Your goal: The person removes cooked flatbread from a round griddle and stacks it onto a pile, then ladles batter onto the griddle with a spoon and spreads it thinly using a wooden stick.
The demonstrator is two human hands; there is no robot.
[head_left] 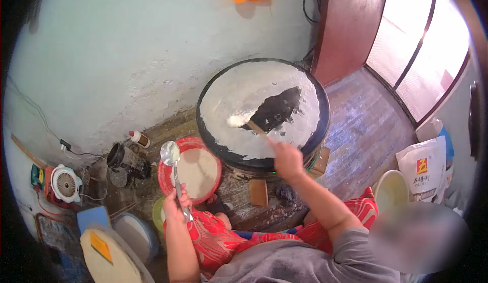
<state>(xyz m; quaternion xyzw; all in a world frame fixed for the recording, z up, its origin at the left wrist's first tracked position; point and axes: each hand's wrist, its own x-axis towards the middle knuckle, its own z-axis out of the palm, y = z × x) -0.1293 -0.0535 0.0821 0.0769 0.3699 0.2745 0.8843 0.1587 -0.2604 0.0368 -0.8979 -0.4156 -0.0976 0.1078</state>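
Note:
My left hand (pixel 176 207) is closed round the handle of a metal ladle (pixel 171 153), its bowl coated with pale batter. The ladle is over a red basin (pixel 162 173) of creamy white batter. In my right hand (pixel 287 160) is a wooden batter spreader (pixel 255 127), reaching onto a large round black griddle (pixel 325 123). A thin white batter layer (pixel 218 95) covers much of the griddle, and a bare dark patch shows near the middle. A thicker lump of batter (pixel 237 121) lies by the spreader's far end, which is partly hidden.
To the left are a small bottle (pixel 139 139), a dark pitcher (pixel 127 160) and a white-and-orange blower (pixel 66 184). A stack of round flat sheets (pixel 109 257) stands at lower left. At right are a white sack (pixel 423 166) and a pale bucket (pixel 391 189). A brick (pixel 258 193) sits before the griddle.

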